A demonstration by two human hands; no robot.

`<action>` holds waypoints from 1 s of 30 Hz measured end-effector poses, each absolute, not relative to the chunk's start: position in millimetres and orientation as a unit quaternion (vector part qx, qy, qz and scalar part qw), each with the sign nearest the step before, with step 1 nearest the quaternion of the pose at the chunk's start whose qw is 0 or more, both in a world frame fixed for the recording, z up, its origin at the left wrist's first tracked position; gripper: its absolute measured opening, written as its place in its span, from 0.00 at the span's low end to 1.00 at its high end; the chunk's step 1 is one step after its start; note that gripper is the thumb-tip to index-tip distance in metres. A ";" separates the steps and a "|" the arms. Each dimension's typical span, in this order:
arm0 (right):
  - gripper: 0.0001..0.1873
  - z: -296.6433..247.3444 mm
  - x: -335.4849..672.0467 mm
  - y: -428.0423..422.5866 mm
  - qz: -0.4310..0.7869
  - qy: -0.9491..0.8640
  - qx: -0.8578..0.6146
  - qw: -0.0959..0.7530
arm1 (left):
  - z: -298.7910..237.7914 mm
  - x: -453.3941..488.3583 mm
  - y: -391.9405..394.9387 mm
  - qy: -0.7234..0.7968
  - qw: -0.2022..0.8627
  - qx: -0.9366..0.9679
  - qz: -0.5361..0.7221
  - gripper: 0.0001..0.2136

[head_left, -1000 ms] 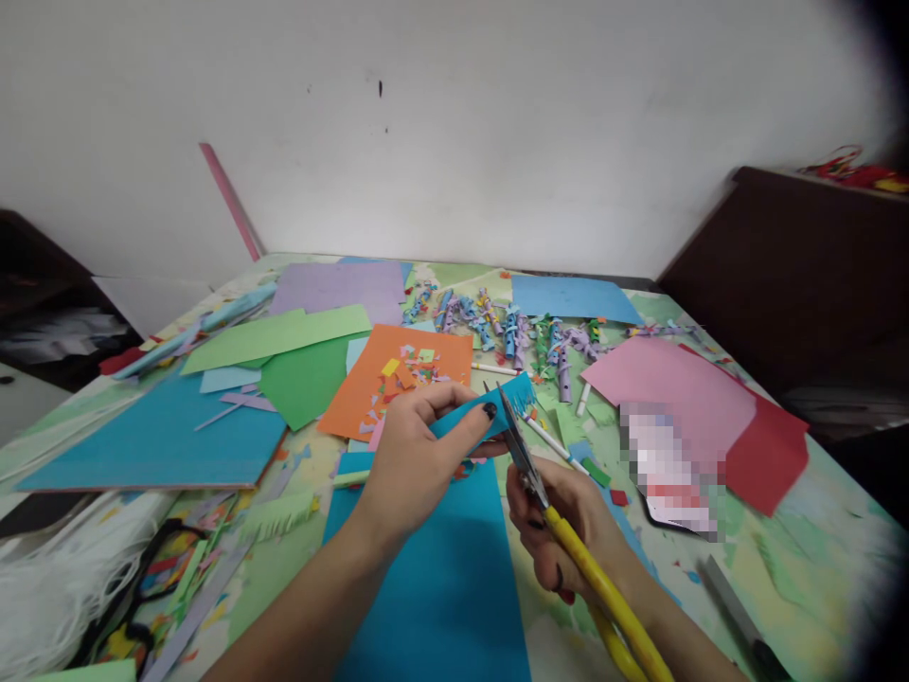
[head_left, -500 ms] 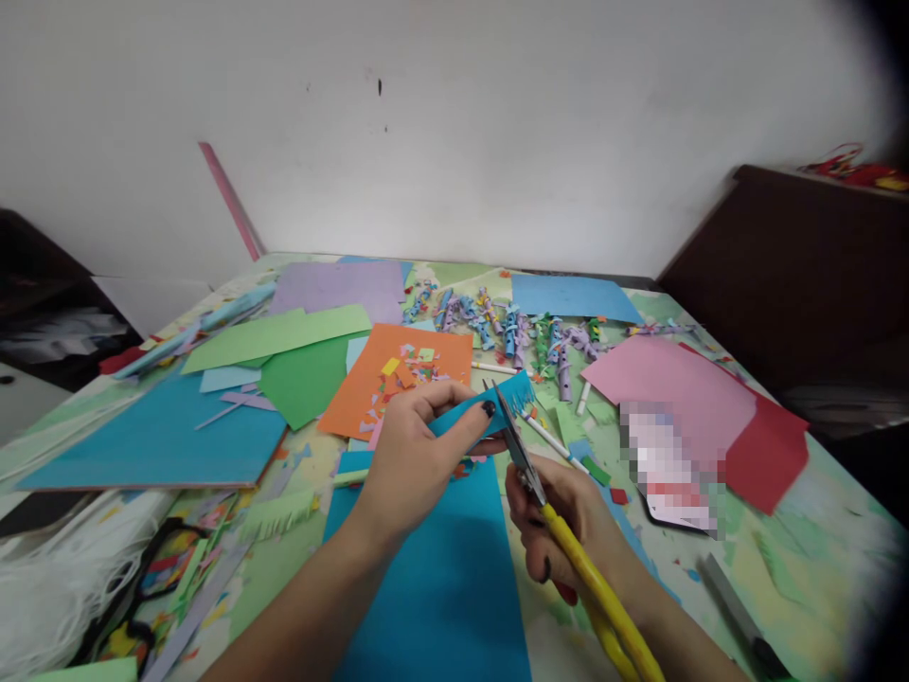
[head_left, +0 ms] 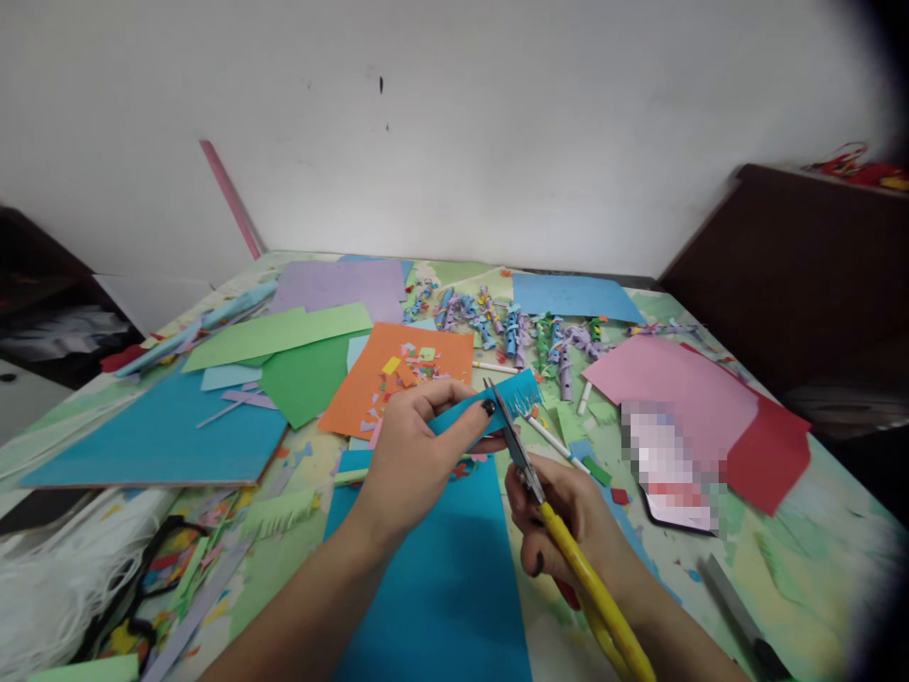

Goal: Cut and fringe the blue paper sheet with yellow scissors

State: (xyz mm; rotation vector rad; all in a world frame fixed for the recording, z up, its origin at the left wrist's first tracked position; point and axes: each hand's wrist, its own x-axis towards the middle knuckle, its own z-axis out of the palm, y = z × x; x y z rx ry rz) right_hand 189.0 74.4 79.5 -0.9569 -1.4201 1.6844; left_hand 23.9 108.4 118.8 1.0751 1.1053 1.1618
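Note:
Between thumb and fingers, my left hand (head_left: 418, 455) pinches a blue paper strip (head_left: 522, 386) whose far right end is cut into a fine fringe. My right hand (head_left: 568, 516) is closed around yellow-handled scissors (head_left: 522, 459). The metal blades cross the strip just left of the fringe, close to my left fingertips, with their tips slightly apart. Beneath both hands lies a large blue paper sheet (head_left: 440, 578). An orange sheet (head_left: 362, 374) sprinkled with small coloured paper scraps lies just beyond my left hand.
Several curled paper rolls (head_left: 511, 327) stand near the wall. To the right lie pink paper (head_left: 671, 384), red paper (head_left: 771, 455), a blurred-out phone-like object (head_left: 671, 469) and a grey cutter (head_left: 735, 597). White string (head_left: 63, 597) and black-framed glasses (head_left: 152, 573) lie at the left.
The scissors have shifted slightly left along the strip, and the fringed section now looks a little longer. My left hand holds nearly the same position.

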 end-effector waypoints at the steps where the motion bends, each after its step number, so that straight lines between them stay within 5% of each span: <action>1: 0.23 79.3 188.9 74.6 0.653 -0.550 -0.374 0.362 | 119.1 24.0 108.3 0.471 0.569 0.458 0.494 0.07; 30: 0.24 65.8 193.5 74.1 0.699 -0.520 -0.306 0.384 | 116.6 23.8 109.3 0.479 0.541 0.483 0.495 0.07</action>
